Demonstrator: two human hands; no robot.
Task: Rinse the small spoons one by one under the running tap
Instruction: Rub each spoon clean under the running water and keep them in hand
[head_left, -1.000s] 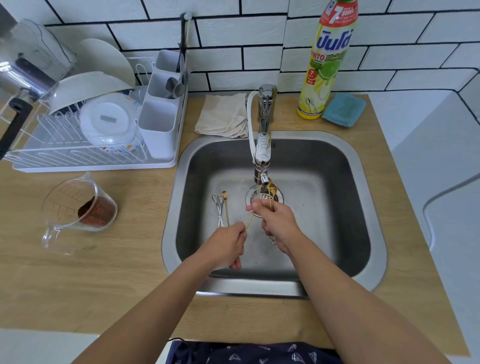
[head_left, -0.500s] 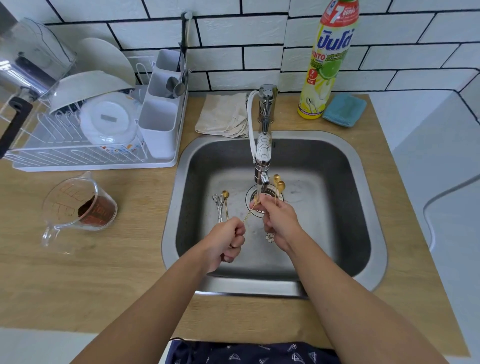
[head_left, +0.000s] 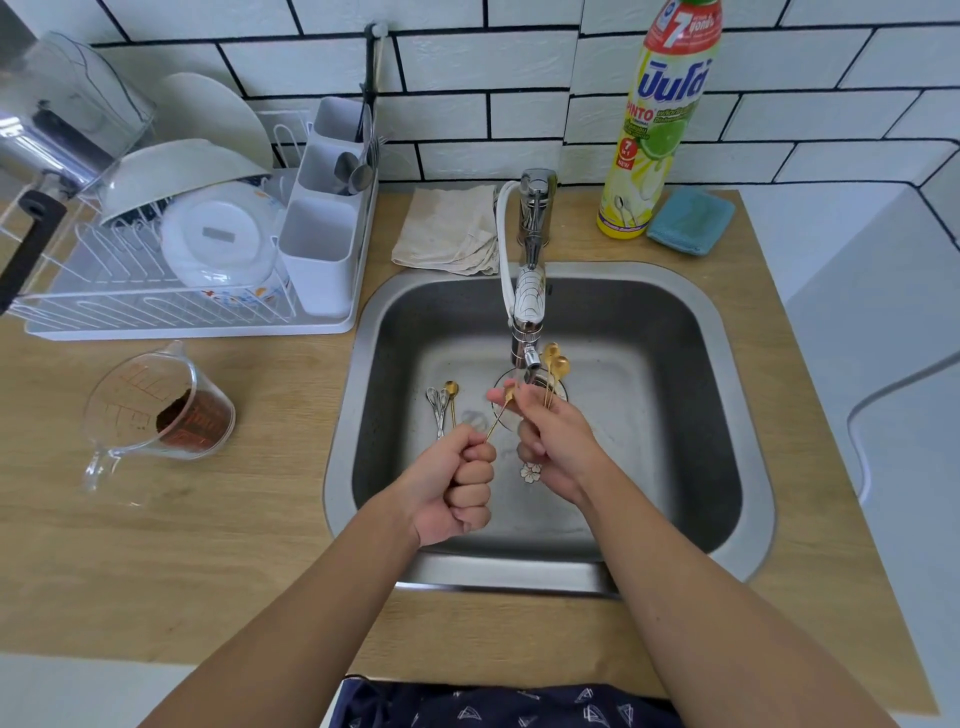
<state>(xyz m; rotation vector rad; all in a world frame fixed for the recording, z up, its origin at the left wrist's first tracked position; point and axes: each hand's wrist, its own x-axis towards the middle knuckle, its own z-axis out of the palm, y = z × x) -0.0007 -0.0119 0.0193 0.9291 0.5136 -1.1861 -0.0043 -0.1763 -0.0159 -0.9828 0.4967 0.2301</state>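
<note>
Both forearms (head_left: 322, 587) are seen bare, no sleeves being worn. A dark navy garment (head_left: 509, 709) printed with small white triangular motifs is worn below.

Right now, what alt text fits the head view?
Over a steel sink, the left hand grips a gold spoon by its handle while the right hand holds more gold spoons beside the tap. More spoons lie in the sink.
</note>
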